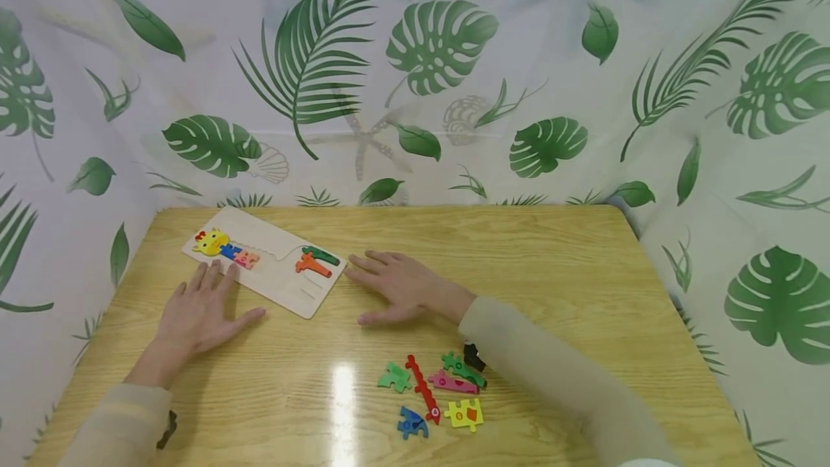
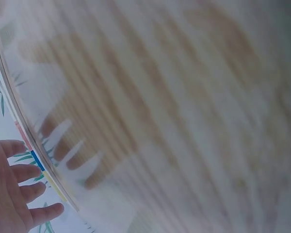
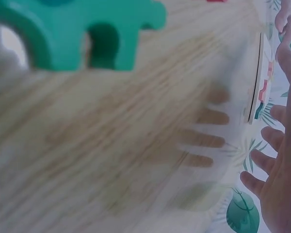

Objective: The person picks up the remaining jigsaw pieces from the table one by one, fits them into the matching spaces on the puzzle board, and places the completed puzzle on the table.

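Observation:
A pale puzzle board point(image 1: 272, 231) lies at a slant on the table's far left, holding a yellow giraffe head point(image 1: 211, 242), a blue piece point(image 1: 230, 252), a pink piece point(image 1: 247, 259), an orange leg piece point(image 1: 314, 265) and a dark green one point(image 1: 322, 256). My left hand point(image 1: 199, 312) has its fingers spread, fingertips right at the board's near-left edge. At the board's right end is my right hand point(image 1: 398, 284), fingers extended and close to the corner. Neither hand holds anything. Both wrist views show the spread fingers beside the board's edge.
Several loose puzzle pieces lie at the table's near middle: a red strip point(image 1: 423, 389), a light green piece point(image 1: 395, 377), a blue piece point(image 1: 412, 423), a yellow piece point(image 1: 465, 414), a pink piece point(image 1: 453, 382) and a green piece point(image 1: 464, 367). A leaf-print cloth point(image 1: 415, 164) stands behind the table.

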`<state>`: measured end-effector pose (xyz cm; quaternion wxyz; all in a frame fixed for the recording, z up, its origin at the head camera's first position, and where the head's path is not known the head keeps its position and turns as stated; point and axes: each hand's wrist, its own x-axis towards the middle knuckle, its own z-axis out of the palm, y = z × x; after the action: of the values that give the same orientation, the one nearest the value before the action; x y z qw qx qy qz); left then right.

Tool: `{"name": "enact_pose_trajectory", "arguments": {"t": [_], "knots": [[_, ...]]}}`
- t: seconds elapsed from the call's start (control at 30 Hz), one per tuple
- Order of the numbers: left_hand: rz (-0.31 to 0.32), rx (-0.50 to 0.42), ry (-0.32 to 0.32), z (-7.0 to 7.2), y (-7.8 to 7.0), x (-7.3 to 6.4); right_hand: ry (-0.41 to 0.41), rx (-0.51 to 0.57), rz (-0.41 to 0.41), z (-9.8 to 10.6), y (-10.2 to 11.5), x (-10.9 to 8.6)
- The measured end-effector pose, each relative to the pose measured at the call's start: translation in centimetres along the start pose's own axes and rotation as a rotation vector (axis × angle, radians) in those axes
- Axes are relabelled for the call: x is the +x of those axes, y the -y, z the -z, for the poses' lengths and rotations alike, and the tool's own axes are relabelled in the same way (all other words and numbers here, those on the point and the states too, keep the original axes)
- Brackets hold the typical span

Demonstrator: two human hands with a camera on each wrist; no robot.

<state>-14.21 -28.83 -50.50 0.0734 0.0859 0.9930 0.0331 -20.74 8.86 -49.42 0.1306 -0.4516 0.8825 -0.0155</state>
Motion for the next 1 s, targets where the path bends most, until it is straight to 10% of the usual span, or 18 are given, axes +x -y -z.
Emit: {"name": "enact_pose_trajectory", "arguments": {"t": [1.0], "knots": [[0.007, 0.006, 0.030, -0.6, -0.2, 0.2, 0.048, -0.051, -0.014, -1.2, 0.5, 2.5]]}}
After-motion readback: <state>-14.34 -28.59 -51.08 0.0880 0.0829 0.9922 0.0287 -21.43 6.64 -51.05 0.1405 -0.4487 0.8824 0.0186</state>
